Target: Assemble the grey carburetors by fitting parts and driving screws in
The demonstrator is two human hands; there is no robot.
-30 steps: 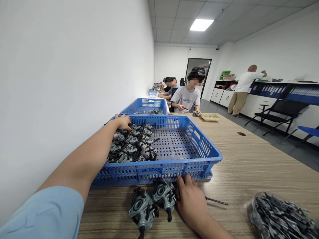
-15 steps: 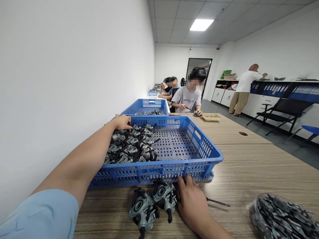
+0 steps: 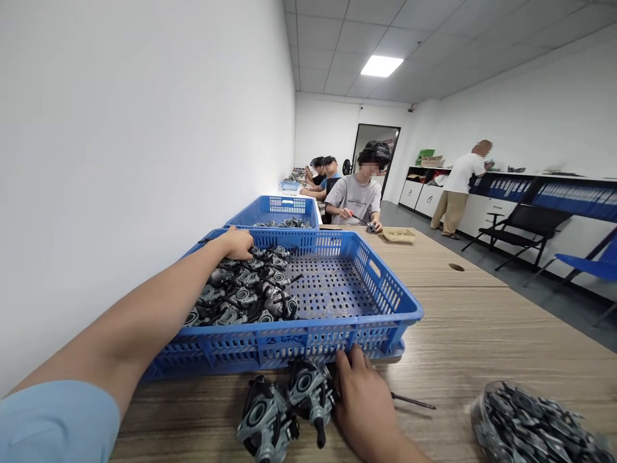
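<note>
Grey metal brake calipers (image 3: pixel 243 296) with black tubes fill the left part of a blue plastic crate (image 3: pixel 337 328). My left hand (image 3: pixel 237 243) reaches over them to the crate's far left corner, its fingers curled down; what they close on is hidden. On the table in front of the crate stand two more brake calipers, one (image 3: pixel 265 418) nearer me and one (image 3: pixel 308 389) beside my right hand. My right hand (image 3: pixel 365 402) rests at the crate's front side, closed over a screwdriver (image 3: pixel 414 402). Its shaft sticks out to the right while the handle is covered.
A clear tub (image 3: pixel 535 421) heaped with metal parts stands at the lower right. Behind my crate is a second blue crate (image 3: pixel 274 209) with more parts. Across the wooden table (image 3: pixel 463 321), a co-worker (image 3: pixel 359 196) works beside a small tray (image 3: pixel 399 236). A white wall borders the left.
The whole view has tilted and shifted, so things sit slightly lower and to the left. My left hand's fingers are curled further down among the calipers; my right hand stays in place.
</note>
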